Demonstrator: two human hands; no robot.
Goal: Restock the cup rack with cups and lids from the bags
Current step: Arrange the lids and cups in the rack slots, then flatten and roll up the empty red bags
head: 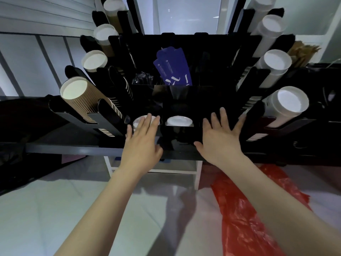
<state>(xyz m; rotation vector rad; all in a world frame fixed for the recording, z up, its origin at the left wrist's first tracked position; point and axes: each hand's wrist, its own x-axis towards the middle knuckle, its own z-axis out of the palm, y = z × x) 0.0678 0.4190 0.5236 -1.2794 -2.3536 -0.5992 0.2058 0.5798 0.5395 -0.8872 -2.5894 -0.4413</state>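
Note:
A black cup rack (184, 41) stands in front of me on a dark shelf. Brown ribbed cup stacks (79, 97) fill its left slots and white cup stacks (287, 104) fill its right slots. Two stacks of white lids (179, 121) sit in the front middle compartments. My left hand (142, 143) is open, its fingers spread over the left lid stack. Just right of the lids, my right hand (219, 137) hovers open in front of the rack's lower edge. Neither hand holds anything.
A red plastic bag (245, 209) lies on the pale floor at the lower right. Blue sleeves (171, 69) stand in the rack's centre bin. Brown stirrers (302, 50) show at the far right. A white frame (197, 174) sits under the shelf.

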